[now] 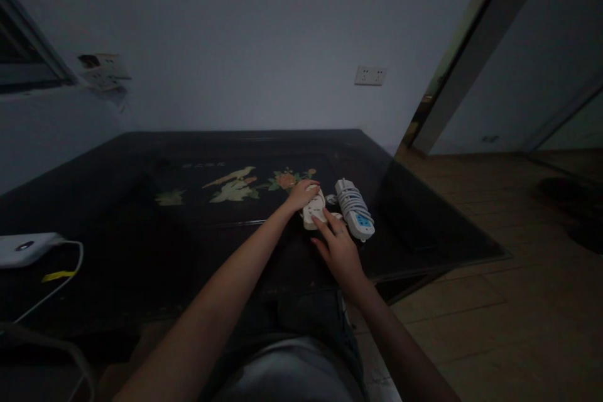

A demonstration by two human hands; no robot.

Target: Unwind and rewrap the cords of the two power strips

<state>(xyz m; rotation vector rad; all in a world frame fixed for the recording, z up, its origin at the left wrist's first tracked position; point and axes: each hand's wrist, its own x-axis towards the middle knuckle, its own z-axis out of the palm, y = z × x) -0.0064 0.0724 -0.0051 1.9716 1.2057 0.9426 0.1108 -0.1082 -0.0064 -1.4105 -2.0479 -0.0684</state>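
A cream-white power strip (313, 215) lies on the dark tabletop, its sockets facing up. Around its far end bend the fingers of my left hand (302, 193), closed on it. My right hand (340, 250) is at the near end, with stretched, parted fingers; two fingertips touch the strip's top and the thumb stands off to the side. Part of a pale cord or plug (336, 217) shows behind the right fingers, mostly hidden. Just right of it, a second white power strip (362, 221) with blue sockets lies wrapped in its own grey cord.
The black table (226, 251) has a painted bird and flower pattern. At its left edge are a white device (29, 250) with a cable and a yellow strip (58, 276). Wall sockets (370, 75) sit behind the table; wooden floor (509, 308) lies to the right.
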